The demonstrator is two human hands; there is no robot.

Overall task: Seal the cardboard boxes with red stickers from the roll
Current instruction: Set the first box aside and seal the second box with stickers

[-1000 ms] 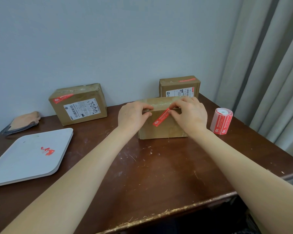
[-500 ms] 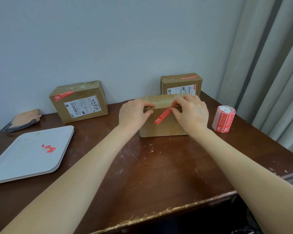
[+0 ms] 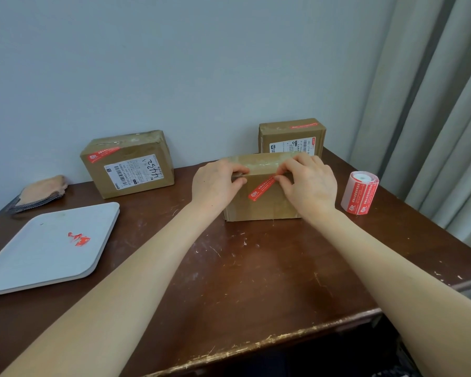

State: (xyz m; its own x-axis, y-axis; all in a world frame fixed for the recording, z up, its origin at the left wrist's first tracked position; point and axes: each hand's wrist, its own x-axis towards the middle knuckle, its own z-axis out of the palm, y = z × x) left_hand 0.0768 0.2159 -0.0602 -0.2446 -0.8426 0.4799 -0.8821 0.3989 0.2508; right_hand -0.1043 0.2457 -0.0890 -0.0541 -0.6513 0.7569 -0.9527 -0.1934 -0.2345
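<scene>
I count three cardboard boxes: one under my hands (image 3: 261,205), one at the back left (image 3: 127,164), one at the back right (image 3: 291,137). One roll of red stickers (image 3: 360,193). One grey tray (image 3: 38,257). One folded cloth (image 3: 38,193). Two hands: left hand (image 3: 215,183), right hand (image 3: 310,183).

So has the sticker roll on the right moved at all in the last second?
No. The sticker roll stands upright by the table's right edge, right of the middle box; only the camera shifted.
</scene>
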